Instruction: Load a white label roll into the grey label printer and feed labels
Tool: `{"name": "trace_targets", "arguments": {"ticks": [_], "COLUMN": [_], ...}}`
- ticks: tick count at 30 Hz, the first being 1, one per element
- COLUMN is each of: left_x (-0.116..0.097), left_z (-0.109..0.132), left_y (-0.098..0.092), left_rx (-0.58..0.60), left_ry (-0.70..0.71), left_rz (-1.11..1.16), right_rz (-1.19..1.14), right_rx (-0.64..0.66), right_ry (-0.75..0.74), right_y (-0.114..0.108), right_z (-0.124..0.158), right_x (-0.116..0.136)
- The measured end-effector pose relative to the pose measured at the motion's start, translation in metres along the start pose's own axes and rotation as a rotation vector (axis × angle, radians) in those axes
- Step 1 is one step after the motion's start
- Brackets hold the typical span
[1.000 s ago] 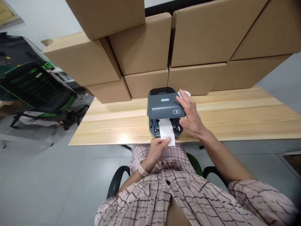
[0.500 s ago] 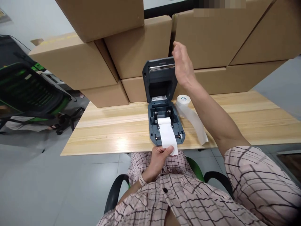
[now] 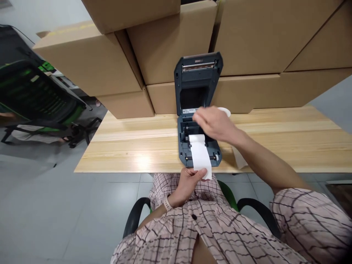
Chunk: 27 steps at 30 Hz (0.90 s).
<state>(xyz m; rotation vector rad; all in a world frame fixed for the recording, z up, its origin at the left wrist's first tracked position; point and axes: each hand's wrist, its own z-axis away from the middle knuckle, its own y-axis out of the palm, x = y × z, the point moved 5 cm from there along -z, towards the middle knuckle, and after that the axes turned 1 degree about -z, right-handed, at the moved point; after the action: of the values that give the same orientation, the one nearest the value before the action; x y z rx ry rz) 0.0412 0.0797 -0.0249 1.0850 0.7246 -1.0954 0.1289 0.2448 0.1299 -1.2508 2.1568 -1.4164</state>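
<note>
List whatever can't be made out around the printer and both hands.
Head view only:
- The second roll is mostly hidden behind the right hand.
- The bay of the printer is partly covered by that hand; whether its fingers touch anything is unclear.
- On the sticker inside the lid, the print is too small.
- The left hand pinches the paper strip, whose end hides the fingers beneath.
- The cardboard boxes are cut off by the top edge.

Bright, even indoor light; a soft glare patch on the table (image 3: 143,161) at lower left; wide-angle bending toward the frame edges.
</note>
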Motion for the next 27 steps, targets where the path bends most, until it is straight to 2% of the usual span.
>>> {"name": "trace_targets", "arguments": {"ticks": [2,3,6,7,8,10,11,12,14,16,18,21,23,27], "left_x": [-0.003,-0.007,-0.029,-0.042,-0.060,-0.097,-0.111,-0.121,-0.128,-0.125,-0.121,-0.120,-0.121,-0.122], "left_z": [0.004,0.007,0.018,0.019,0.019,0.014,0.006,-0.005,-0.038,-0.070,-0.088,-0.097,-0.097,-0.096], "left_y": [-0.003,-0.006,-0.027,-0.039,-0.051,-0.073,-0.078,-0.078,-0.068,-0.056,-0.051,-0.052,-0.054,-0.062], "left_rx": [0.028,0.060,0.128,0.065,-0.048,-0.344,-0.434,-0.474,-0.334,-0.175,-0.141,-0.153,-0.116,-0.025], "left_ry": [0.014,0.014,0.017,0.069,0.167,0.418,0.491,0.536,0.481,0.375,0.326,0.330,0.353,0.380], "left_rz": [-0.022,-0.070,-0.290,-0.326,-0.351,-0.383,-0.441,-0.497,-0.576,-0.617,-0.690,-0.750,-0.726,-0.634], "right_rz": [-0.008,-0.028,-0.124,-0.148,-0.164,-0.173,-0.167,-0.158,-0.136,-0.125,-0.142,-0.197,-0.256,-0.512], "right_rx": [0.252,0.308,0.319,0.309,0.301,0.293,0.292,0.293,0.296,0.309,0.328,0.356,0.378,0.419], "right_ry": [-0.028,-0.038,-0.058,-0.061,-0.064,-0.071,-0.076,-0.081,-0.086,-0.087,-0.085,-0.090,-0.092,-0.035], "right_y": [0.031,0.042,0.058,0.060,0.061,0.062,0.062,0.062,0.061,0.060,0.058,0.055,0.050,0.023], "right_z": [0.022,0.030,0.042,0.043,0.044,0.044,0.044,0.044,0.044,0.044,0.043,0.040,0.037,0.039], "right_x": [0.006,0.007,0.005,0.003,0.002,-0.001,-0.001,-0.002,-0.002,-0.001,0.001,0.004,0.004,-0.012]}}
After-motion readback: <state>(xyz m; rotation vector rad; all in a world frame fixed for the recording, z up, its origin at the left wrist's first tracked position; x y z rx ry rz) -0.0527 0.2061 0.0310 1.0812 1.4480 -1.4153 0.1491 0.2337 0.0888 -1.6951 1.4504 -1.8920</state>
